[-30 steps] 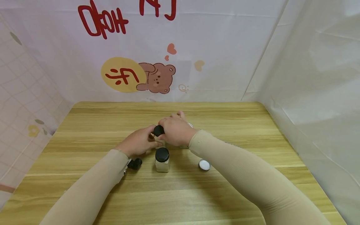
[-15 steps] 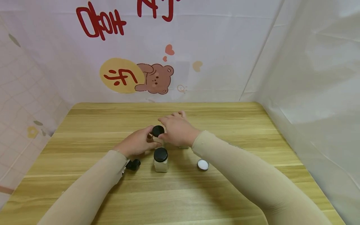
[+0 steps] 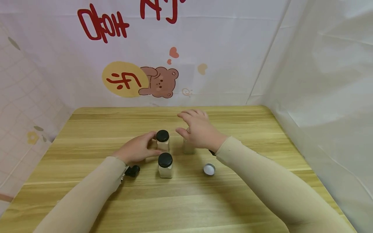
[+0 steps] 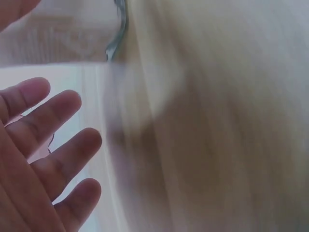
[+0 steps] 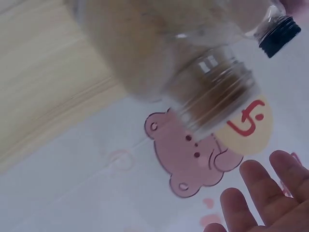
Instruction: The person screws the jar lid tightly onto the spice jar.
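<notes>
Now the left hand (image 3: 134, 150) rests on the pale wooden surface (image 3: 250, 187) near its middle, its fingers (image 3: 150, 137) curled round the side of a small clear glass jar with a black screw cap (image 3: 162, 140), which stands upright. Just toward the near edge from it stands a second small glass jar with a black cap (image 3: 165, 165), also upright and apart from both hands. The right hand (image 3: 199, 131) hovers toward the right edge from the held jar, its fingers (image 3: 190, 114) spread and released, gripping nothing; below its palm stands a clear glass jar without a cap (image 3: 187, 147), whose threaded open neck (image 5: 217, 94) shows close in the right wrist view. A small round white-lined lid (image 3: 209, 169) lies flat on the surface nearer the near edge, well clear of the right hand. A small black object (image 3: 132, 171) lies beside the left sleeve (image 3: 87, 197). The left wrist view is blurred and shows only straightened fingers (image 4: 53, 145) against the wood.
</notes>
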{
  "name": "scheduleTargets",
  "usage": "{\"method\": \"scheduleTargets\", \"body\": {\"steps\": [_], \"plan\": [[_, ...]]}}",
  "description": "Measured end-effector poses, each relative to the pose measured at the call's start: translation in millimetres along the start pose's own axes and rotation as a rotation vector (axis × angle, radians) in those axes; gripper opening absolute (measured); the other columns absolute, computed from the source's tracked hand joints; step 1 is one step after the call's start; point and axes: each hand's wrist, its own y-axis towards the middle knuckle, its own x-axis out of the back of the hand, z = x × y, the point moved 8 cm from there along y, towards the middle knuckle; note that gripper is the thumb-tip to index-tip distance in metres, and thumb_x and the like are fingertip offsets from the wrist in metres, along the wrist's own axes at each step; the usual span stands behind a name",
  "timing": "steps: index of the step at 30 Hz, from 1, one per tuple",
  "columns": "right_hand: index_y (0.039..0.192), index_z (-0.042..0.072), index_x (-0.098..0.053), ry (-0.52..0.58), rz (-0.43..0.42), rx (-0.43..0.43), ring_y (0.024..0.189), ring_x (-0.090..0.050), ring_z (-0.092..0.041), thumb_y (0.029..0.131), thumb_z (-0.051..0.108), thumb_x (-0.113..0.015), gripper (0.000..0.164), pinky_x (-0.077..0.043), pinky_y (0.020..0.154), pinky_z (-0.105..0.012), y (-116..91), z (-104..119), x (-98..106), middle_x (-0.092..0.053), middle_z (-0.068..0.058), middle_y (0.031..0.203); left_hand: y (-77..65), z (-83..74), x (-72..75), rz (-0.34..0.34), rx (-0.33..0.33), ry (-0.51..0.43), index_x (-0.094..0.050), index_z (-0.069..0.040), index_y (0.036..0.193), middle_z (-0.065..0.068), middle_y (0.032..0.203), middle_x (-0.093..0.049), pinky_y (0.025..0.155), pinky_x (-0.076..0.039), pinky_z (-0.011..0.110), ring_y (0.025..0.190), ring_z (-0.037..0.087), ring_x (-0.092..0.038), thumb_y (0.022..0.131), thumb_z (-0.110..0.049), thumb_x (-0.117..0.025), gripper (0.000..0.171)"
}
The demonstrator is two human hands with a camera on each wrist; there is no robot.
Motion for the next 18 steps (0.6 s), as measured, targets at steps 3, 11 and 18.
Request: {"method": "scheduleTargets", "body": {"steps": [3, 11, 18], "plan": [[0.149, 0.006, -0.055, 0.035, -0.03, -0.004, 0.145, -0.042, -0.039, 0.107, 0.035, -0.062, 0.052, -0.028, 0.122, -0.057, -8.3, -9.1, 6.0, -0.055, -0.012, 0.154, -3.9, 3.4, 2.4, 0.01, 0.015, 0.019, -0.042, -0.023, 0.158, 0.006, 0.159, -0.051, 0.12, -0.039, 0.06, 0.147, 0.036, -0.05, 0.087, -0.067, -0.077, 0.09], [0.15, 0.002, -0.053, 0.077, -0.093, -0.019, 0.146, -0.042, -0.044, 0.107, 0.031, -0.06, 0.052, -0.026, 0.123, -0.062, -32.9, -31.2, 19.3, -0.053, -0.019, 0.155, -10.7, 6.6, 13.1, -0.016, -0.004, 0.032, -0.029, -0.016, 0.166, 0.008, 0.17, -0.036, 0.124, -0.03, 0.064, 0.156, 0.039, -0.036, 0.095, -0.06, -0.072, 0.094], [0.151, -0.001, -0.051, 0.072, -0.079, -0.026, 0.148, -0.04, -0.046, 0.107, 0.032, -0.061, 0.056, -0.026, 0.124, -0.063, -57.0, -48.4, 17.7, -0.051, -0.023, 0.156, -10.6, -3.9, 26.8, -0.098, -0.033, 0.027, -0.029, -0.018, 0.166, 0.007, 0.167, -0.042, 0.121, -0.035, 0.065, 0.152, 0.041, -0.042, 0.099, -0.063, -0.063, 0.088]]}}
